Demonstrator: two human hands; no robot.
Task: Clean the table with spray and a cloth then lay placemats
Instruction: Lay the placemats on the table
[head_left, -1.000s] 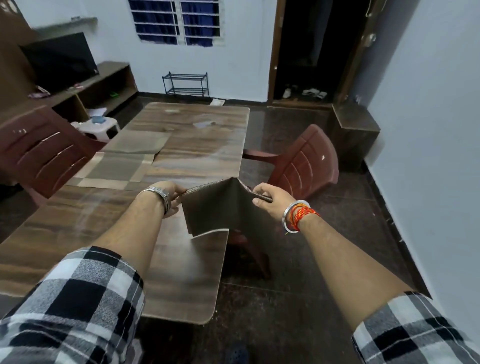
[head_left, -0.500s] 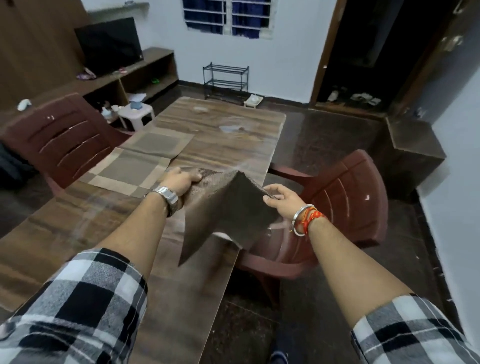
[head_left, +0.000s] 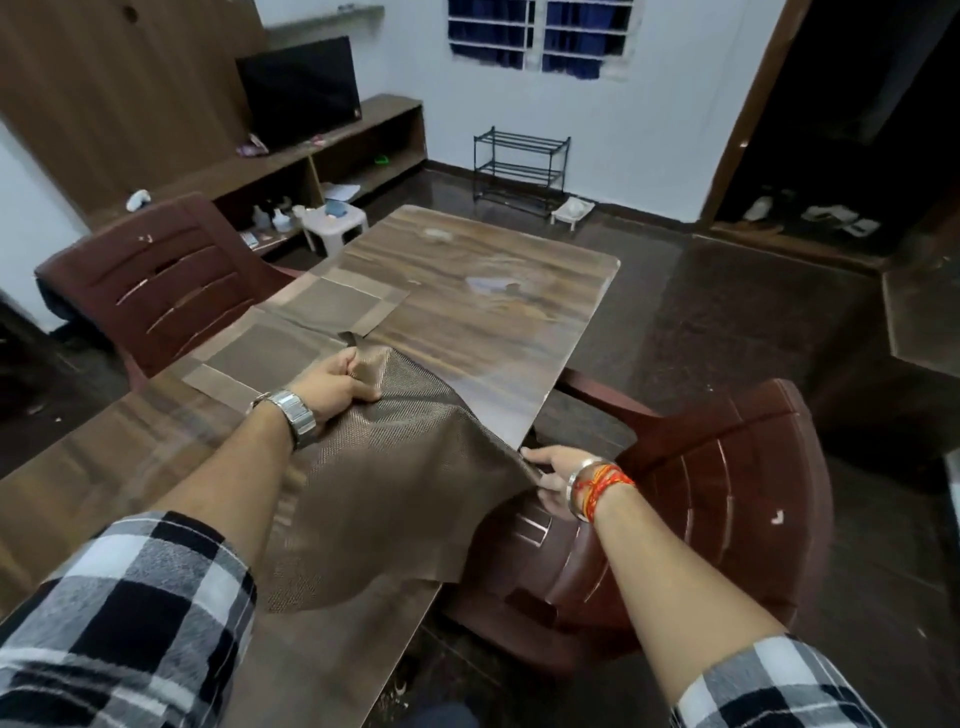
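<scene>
Brown woven placemat, held over the table's near right part. It sags in the middle, its lower end is draped on the table top, and it is not yet flat.

The left hand grips the mat's far corner above the middle of the table, fingers curled round the edge. The right hand pinches the opposite corner just off the table's right edge, over the seat of a red-brown chair. Its thumb is on top; the other fingers are hidden under the mat.

Two more mats lie flat along the table's left side: a near mat just beyond the left hand, and a far mat farther up, touching it or slightly overlapping — cannot tell which.

Progress, judged:
- The tabletop has a sheen, and no spray bottle or cloth shows on it. Wiping looks done — not confirmable.
- Laying is part way: two mats down, a third in hand.
- Left to do: lower and flatten this mat on the table's right side.
- The table's far right is bare wood; whether a fourth mat belongs there, cannot tell.
</scene>
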